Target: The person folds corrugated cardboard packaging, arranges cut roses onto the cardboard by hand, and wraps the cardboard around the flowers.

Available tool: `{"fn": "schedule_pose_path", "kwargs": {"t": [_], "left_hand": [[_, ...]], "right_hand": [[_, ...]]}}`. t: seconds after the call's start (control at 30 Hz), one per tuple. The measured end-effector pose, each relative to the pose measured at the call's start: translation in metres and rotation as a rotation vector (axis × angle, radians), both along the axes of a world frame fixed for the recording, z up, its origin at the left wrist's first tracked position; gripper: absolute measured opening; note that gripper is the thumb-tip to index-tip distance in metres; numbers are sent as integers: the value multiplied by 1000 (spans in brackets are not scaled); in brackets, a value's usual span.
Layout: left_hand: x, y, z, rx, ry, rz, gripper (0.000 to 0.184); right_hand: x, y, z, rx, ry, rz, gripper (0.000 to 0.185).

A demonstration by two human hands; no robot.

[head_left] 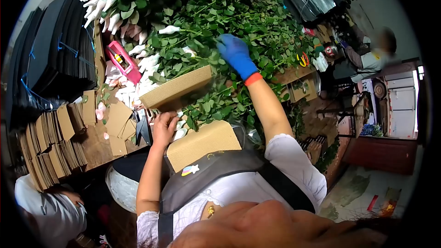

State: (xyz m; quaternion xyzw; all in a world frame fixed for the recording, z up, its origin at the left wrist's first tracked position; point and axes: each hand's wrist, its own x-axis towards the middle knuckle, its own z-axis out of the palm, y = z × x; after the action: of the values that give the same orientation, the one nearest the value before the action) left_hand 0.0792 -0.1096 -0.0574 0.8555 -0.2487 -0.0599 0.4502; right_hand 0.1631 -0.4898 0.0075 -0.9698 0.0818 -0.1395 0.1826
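My bare left hand (164, 129) rests at the table's front edge, its fingers loosely bent and a little apart beside several white-netted rose heads (180, 134). My right hand (235, 54), in a blue glove with an orange cuff, reaches over the big heap of leafy rose stems (202, 13); its fingertips blur into the leaves, so what they hold is hidden. Between my hands one corrugated cardboard sheet (177, 87) stands tilted among the stems. Another corrugated sheet (204, 143) lies against my apron, next to rose leaves. Black-handled scissors (143, 128) lie left of my left hand.
A pink tape dispenser (123, 62) stands left of the heap. Stacked cardboard pieces (55, 142) line the left side, with black sheets (59, 45) behind. Yellow-and-red scissors (302, 59) lie at the right. One person (50, 206) is at lower left, another person (374, 59) at right.
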Motion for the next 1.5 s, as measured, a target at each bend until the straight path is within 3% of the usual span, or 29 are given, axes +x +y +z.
{"fn": "schedule_pose_path", "kwargs": {"t": [0.07,0.1,0.23,0.33,0.37,0.4,0.47,0.5,0.53,0.6,0.67,0.77,0.8,0.87,0.9,1.0,1.07,1.13,1.17,1.27,1.37,1.5], "left_hand": [[0,0,-5,-21,-45,-10,12],[0,1,-3,-19,-54,-19,12],[-1,-1,-4,-75,31,11,12],[-2,-1,2,12,159,58,24],[2,0,-5,-163,110,1,30],[-1,6,-17,-55,-43,28,42],[-2,9,-34,-17,201,96,60],[0,10,-42,30,160,80,69],[0,5,-30,-55,6,63,69],[-2,6,-28,-99,262,92,60],[3,8,-19,-21,125,-21,51],[5,1,6,35,23,-90,41],[6,-1,13,45,5,-99,39],[9,-1,14,82,-18,-185,42],[8,-2,10,102,-25,-176,43],[5,-3,8,178,22,-137,45],[3,-3,6,214,12,-106,47],[2,-5,6,213,-102,-58,43],[3,-4,4,225,-77,-48,40],[3,-3,8,245,-62,-44,37],[6,1,4,272,-27,-69,37],[13,4,16,154,-66,-83,38]], "right_hand": [[-26,4,29,109,-284,23,25],[-43,11,51,39,-349,-36,24],[-118,22,105,77,-338,257,23],[-136,44,91,-71,34,568,20],[-136,44,74,-123,117,523,19],[-137,42,46,-175,200,481,18],[-132,40,2,-276,380,465,17],[-125,40,-15,-329,478,489,17],[-119,44,-22,-382,577,510,17],[-114,47,-28,-422,659,552,19],[-109,44,-28,-414,665,601,21],[-94,42,37,-368,792,457,21],[-88,27,44,-335,720,366,22],[-72,10,63,-239,257,223,22],[-56,8,63,-294,200,83,24],[-24,-10,27,-525,-138,239,28],[-20,-26,6,-422,90,258,30],[-14,-29,30,-202,207,191,32],[-23,-30,45,-265,-138,166,30],[-40,-27,98,-450,-478,42,32],[-57,-43,90,-254,-315,122,34],[-99,-26,115,-194,-266,242,33]]}}
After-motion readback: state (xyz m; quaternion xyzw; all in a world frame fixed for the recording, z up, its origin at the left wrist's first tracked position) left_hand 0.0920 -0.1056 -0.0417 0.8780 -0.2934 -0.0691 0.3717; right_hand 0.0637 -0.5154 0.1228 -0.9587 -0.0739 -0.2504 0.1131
